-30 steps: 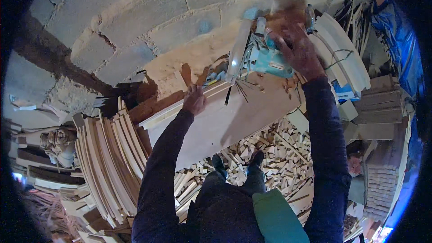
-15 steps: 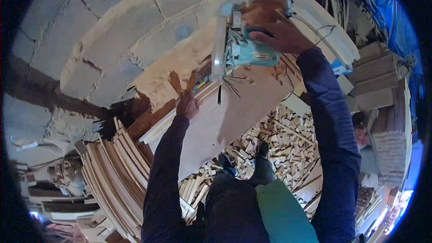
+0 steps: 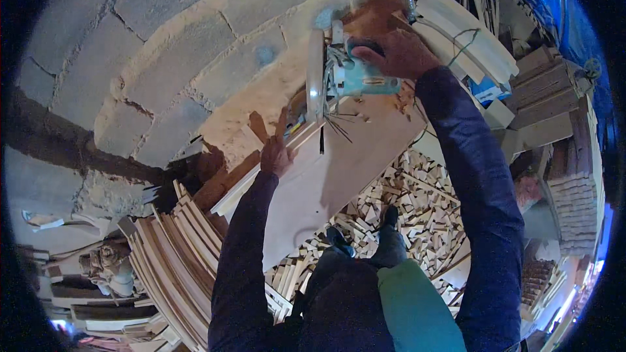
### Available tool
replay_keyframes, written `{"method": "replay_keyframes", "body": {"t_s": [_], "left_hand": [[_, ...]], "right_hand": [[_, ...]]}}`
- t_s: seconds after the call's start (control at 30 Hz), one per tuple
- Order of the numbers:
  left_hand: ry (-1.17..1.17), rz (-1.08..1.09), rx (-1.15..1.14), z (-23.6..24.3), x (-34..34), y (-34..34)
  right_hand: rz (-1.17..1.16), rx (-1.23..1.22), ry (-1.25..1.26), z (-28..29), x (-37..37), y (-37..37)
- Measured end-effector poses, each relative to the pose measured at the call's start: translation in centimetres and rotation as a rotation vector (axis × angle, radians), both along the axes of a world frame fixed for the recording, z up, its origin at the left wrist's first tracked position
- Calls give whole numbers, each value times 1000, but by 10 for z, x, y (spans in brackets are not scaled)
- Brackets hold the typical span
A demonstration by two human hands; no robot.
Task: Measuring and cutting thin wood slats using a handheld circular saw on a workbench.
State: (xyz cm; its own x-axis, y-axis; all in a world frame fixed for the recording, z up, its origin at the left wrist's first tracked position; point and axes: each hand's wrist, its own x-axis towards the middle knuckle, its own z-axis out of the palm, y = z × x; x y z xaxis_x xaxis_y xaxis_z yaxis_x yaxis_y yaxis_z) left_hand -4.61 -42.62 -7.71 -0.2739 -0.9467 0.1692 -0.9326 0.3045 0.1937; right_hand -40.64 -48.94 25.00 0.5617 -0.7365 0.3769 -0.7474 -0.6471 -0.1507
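Observation:
A turquoise mitre saw (image 3: 368, 81) with a pale blade guard stands at the far end of a pale wooden worktop (image 3: 306, 182). My right hand (image 3: 401, 52) is closed round its dark handle, its thumb lying to the left. Along the worktop's left edge runs a light wooden strip (image 3: 244, 189), which reaches toward the saw. My left hand (image 3: 277, 156) grips the strip short of the blade guard, with one finger stretched forward. The far fingers of that hand are partly hidden. Below the guard, a dark slot shows in the worktop.
Wood offcuts (image 3: 417, 189) cover the floor around my feet. Long curved-looking strips (image 3: 176, 248) are stacked at the left. A block wall (image 3: 195, 58) rises behind the saw. Stacked boards (image 3: 544, 104) and a blue tarp (image 3: 574, 26) are at the right. A thin cable (image 3: 460, 45) hangs beside the saw.
The view has shifted slightly. Both hands keep nearly the same places, the right on the saw handle and the left on the wooden strip.

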Motion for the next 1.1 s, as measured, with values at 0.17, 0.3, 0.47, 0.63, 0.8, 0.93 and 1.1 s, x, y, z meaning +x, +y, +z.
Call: {"method": "replay_keyframes", "body": {"t_s": [0.17,0.3,0.47,0.63,0.8,0.93,1.1], "left_hand": [[21,-4,-6,1,-1,-2],[-1,-24,8,2,-1,-3],[16,-34,-69,1,3,-2],[210,-11,157,-8,7,-7],[98,-18,46,-16,8,-7],[36,-62,-25,-16,10,-6],[-18,-26,62,-16,10,-8]], "right_hand": [[-6,-33,-68,-16,4,6],[-25,-169,-175,-41,10,35],[-63,-218,-113,-68,19,75],[-207,-239,28,-93,25,94],[-132,-330,10,-114,24,99],[-230,-133,-4,-133,27,111],[-211,-133,7,-147,29,117]]}}
